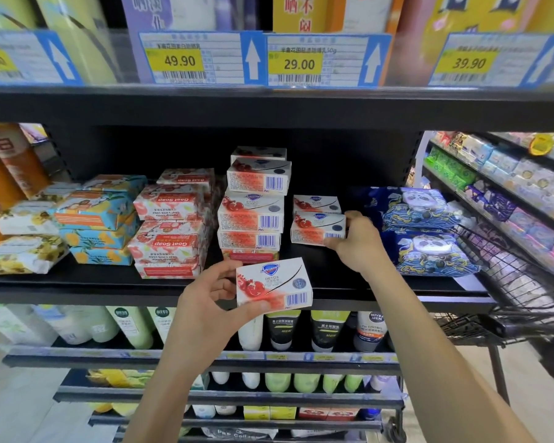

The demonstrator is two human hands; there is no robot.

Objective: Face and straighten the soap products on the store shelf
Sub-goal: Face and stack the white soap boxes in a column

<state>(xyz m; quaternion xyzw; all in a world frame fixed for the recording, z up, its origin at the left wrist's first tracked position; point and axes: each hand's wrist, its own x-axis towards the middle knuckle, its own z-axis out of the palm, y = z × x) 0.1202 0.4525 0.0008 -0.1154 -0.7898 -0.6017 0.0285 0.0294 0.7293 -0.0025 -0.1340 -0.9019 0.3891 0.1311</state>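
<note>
your left hand bare, slim fingers, smooth knuckles, your right hand bare too, both wrists uncovered, your left forearm and right forearm bare as far as the lower edge, lean and smooth

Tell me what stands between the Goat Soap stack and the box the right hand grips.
The tall stack of Safeguard boxes stands there, shown in the head view.
</note>
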